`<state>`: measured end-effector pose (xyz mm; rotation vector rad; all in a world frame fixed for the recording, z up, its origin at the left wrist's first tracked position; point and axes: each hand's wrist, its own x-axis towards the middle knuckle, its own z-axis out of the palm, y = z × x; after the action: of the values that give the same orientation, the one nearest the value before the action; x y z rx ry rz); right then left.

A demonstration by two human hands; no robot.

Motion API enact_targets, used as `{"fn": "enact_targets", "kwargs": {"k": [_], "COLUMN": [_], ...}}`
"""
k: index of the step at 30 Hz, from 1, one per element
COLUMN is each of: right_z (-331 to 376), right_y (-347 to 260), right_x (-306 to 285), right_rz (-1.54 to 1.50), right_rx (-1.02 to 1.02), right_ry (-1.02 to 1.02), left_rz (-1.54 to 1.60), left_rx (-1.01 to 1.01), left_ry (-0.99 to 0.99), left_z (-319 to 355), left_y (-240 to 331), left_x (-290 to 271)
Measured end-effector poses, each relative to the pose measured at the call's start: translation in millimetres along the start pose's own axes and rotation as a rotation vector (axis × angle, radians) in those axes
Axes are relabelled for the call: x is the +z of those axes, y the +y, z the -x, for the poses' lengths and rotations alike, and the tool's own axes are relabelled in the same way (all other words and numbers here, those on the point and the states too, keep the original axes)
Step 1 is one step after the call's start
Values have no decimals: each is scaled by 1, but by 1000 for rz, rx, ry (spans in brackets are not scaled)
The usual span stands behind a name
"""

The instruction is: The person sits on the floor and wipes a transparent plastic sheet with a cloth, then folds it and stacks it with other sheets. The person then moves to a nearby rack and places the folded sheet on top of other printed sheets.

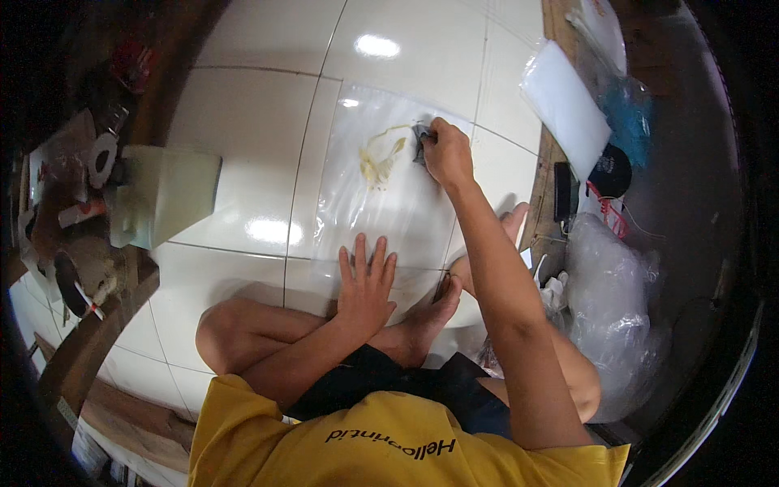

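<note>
1. Right hand [448, 154]: pinched a crumpled dark grey piece [419, 144], material unclear, against the upper right of a clear plastic sheet [339, 191].
2. Left hand [365, 284]: lay palm down, fingers spread, at the sheet's lower edge.
3. Clear plastic sheet: glossy, wrinkled, roughly rectangular; lay on smooth white tiles [243, 138] and showed a golden-brown, leaf-like marking [376, 169].
4. Plastic bundle [608, 308]: was translucent, puffed, crumpled; stood at right.
5. Yellow shirt [365, 422]: bore dark printed lettering.
</note>
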<state>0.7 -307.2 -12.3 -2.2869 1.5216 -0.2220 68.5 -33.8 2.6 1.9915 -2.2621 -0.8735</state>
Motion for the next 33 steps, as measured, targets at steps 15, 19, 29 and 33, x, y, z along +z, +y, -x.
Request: {"fn": "enact_targets", "kwargs": {"k": [15, 19, 29, 33], "right_z": [18, 93, 67, 97], "right_y": [-8, -21, -35, -17], "right_x": [-1, 22, 10, 43], "right_rz": [34, -50, -13, -40], "right_rx": [-32, -122, -78, -208], "right_ry": [-94, -55, -162, 92], "left_rz": [3, -20, 26, 7], "left_rx": [-36, -51, -58, -60], "left_ry": [-25, 26, 19, 71], "left_z": [1, 1, -3, 5], "left_y": [4, 6, 6, 8], "left_x": [0, 10, 15, 21]}}
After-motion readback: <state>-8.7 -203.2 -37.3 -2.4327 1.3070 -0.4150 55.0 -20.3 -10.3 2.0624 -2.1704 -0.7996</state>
